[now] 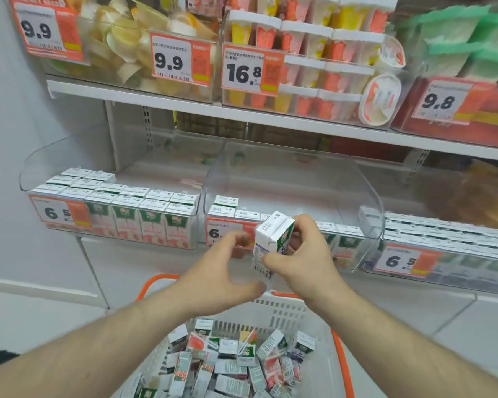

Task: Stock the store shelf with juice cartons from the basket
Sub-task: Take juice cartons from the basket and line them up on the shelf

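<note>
My right hand (302, 254) grips a white and green juice carton (272, 239), tilted, in front of the middle clear shelf bin (293, 173). My left hand (227, 271) hovers just left of the carton with loosely curled fingers, holding nothing. That middle bin holds a few cartons along its front and left side; its back is bare. Below my arms stands a white basket (273, 314) with orange handles, holding several loose juice cartons (230, 360) in a jumble.
A left bin (112, 208) is packed with rows of cartons behind a 6.5 price tag. A right bin (443, 239) also holds rows of cartons. The upper shelf (184, 106) carries bins of fruit cups and price tags.
</note>
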`<state>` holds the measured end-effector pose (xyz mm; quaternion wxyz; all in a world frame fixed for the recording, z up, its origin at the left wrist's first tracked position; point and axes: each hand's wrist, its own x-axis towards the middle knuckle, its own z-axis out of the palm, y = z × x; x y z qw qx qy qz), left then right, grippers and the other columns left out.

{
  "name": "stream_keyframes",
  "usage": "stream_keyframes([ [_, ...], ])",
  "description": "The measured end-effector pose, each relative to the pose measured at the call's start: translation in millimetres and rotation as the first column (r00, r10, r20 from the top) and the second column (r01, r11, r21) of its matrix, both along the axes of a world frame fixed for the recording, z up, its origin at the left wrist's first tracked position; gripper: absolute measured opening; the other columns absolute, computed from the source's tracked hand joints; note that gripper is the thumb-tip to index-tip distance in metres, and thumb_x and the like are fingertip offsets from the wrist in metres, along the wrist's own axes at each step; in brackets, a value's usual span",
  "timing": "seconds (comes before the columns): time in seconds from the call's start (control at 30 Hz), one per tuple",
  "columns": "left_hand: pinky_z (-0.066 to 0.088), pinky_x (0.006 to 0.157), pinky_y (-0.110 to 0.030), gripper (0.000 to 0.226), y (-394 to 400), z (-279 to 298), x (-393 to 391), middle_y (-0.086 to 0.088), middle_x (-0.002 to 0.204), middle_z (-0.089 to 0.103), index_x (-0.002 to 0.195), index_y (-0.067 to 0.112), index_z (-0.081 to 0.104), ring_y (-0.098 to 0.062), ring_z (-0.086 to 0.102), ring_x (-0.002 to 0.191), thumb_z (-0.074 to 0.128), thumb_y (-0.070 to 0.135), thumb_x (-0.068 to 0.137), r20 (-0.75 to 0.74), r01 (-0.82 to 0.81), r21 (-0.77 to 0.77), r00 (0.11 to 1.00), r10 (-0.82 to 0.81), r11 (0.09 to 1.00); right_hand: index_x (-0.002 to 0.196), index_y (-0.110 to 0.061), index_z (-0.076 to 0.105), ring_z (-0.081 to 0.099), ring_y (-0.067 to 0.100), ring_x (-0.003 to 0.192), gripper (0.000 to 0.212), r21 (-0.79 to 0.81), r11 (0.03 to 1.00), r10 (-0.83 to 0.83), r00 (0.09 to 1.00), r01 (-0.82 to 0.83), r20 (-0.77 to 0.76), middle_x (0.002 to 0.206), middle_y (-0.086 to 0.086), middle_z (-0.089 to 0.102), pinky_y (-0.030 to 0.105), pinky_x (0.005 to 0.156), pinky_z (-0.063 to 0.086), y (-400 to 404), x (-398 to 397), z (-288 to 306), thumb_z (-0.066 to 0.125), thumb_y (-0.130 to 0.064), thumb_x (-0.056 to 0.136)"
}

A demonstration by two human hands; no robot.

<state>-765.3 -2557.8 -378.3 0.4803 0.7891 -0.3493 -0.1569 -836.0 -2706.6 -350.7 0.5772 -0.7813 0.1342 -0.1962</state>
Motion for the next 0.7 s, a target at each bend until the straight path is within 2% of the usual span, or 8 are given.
stream_keyframes([
  [0.07, 0.043, 0.08, -0.007, 0.066, -23.9, 2.5, -13.3, 0.027, 0.12, 0.056, 0.122, 0.046, 0.04, 0.015, 0.051, 0.109, 0.08, 0.038, 0.07, 0.039, -0.023, -0.061, 0.999, 0.025, 0.998, 0.092, -0.018, 0.051, 0.063, 0.01, 0.072, 0.044, 0.026, 0.999, -0.025, 0.999, 0.024, 0.034, 0.085, 0.004, 0.067, 0.041, 0.067, 0.055, -10.3, -5.0, -2.4, 0.077, 0.008, 0.066],
  [0.17, 0.054, 0.082, -0.026, 0.049, -60.2, 7.2, -23.0, 0.021, 0.104, 0.065, 0.107, 0.046, 0.049, 0.005, 0.062, 0.096, 0.075, 0.036, 0.066, 0.077, -0.13, -0.147, 0.987, 0.143, 0.98, 0.093, -0.02, 0.052, 0.066, 0.003, 0.073, 0.048, 0.029, 0.998, -0.053, 0.996, 0.051, 0.065, 0.085, -0.003, 0.067, 0.028, 0.062, 0.053, -24.6, -12.4, -6.4, 0.08, 0.001, 0.061],
  [0.23, 0.055, 0.081, -0.029, 0.04, -79.4, 9.2, -25.0, 0.021, 0.096, 0.067, 0.098, 0.045, 0.052, 0.004, 0.063, 0.09, 0.075, 0.029, 0.07, 0.044, -0.189, -0.189, 0.979, 0.2, 0.964, 0.097, -0.022, 0.052, 0.066, 0.0, 0.078, 0.051, 0.014, 0.997, -0.073, 0.994, 0.072, 0.086, 0.09, -0.003, 0.066, 0.022, 0.065, 0.052, -36.6, -17.4, -7.4, 0.082, 0.0, 0.062],
  [0.37, 0.05, 0.068, -0.014, 0.036, -110.9, 8.2, -32.1, 0.028, 0.091, 0.066, 0.095, 0.04, 0.056, 0.006, 0.063, 0.083, 0.073, 0.014, 0.077, 0.042, -0.139, -0.234, 0.987, 0.153, 0.962, 0.126, -0.029, 0.042, 0.057, 0.003, 0.111, 0.079, -0.084, 0.988, -0.126, 0.989, 0.132, 0.075, 0.122, -0.009, 0.054, 0.023, 0.09, 0.051, -63.6, -30.9, -2.0, 0.087, -0.018, 0.061],
  [0.43, 0.052, 0.068, -0.019, 0.037, -126.6, 7.1, -36.8, 0.026, 0.091, 0.067, 0.094, 0.039, 0.058, 0.002, 0.065, 0.083, 0.068, 0.007, 0.078, 0.021, -0.106, -0.24, 0.993, 0.115, 0.965, 0.135, -0.033, 0.037, 0.048, 0.0, 0.12, 0.088, -0.176, 0.966, -0.178, 0.981, 0.19, 0.08, 0.129, -0.012, 0.048, 0.02, 0.096, 0.046, -76.0, -39.6, 0.5, 0.087, -0.023, 0.063],
  [0.53, 0.055, 0.077, -0.043, 0.031, -148.1, 6.6, -44.6, 0.012, 0.089, 0.071, 0.093, 0.035, 0.064, -0.017, 0.069, 0.088, 0.069, 0.013, 0.072, -0.069, -0.075, -0.276, 0.996, 0.058, 0.958, 0.135, -0.035, 0.037, 0.043, -0.006, 0.12, 0.088, -0.239, 0.936, -0.238, 0.964, 0.26, 0.117, 0.129, -0.017, 0.045, 0.011, 0.094, 0.039, -88.5, -50.9, 4.4, 0.084, -0.035, 0.061],
  [0.63, 0.055, 0.074, -0.043, 0.028, -167.3, 9.4, -51.2, 0.016, 0.086, 0.07, 0.09, 0.035, 0.064, -0.018, 0.068, 0.084, 0.069, 0.012, 0.074, -0.058, -0.048, -0.3, 0.998, 0.032, 0.953, 0.134, -0.038, 0.037, 0.047, -0.005, 0.114, 0.087, -0.242, 0.918, -0.29, 0.948, 0.315, 0.134, 0.121, -0.023, 0.047, 0.014, 0.089, 0.043, -100.0, -59.5, 7.6, 0.08, -0.04, 0.059],
  [0.7, 0.055, 0.073, -0.042, 0.027, -177.8, 14.7, -53.4, 0.017, 0.085, 0.069, 0.09, 0.037, 0.062, -0.015, 0.067, 0.083, 0.067, 0.018, 0.072, -0.021, -0.025, -0.303, 1.0, 0.019, 0.953, 0.134, -0.04, 0.036, 0.05, -0.009, 0.108, 0.087, -0.235, 0.908, -0.317, 0.936, 0.346, 0.154, 0.115, -0.026, 0.05, 0.009, 0.082, 0.044, -107.9, -64.9, 11.2, 0.078, -0.042, 0.058],
])
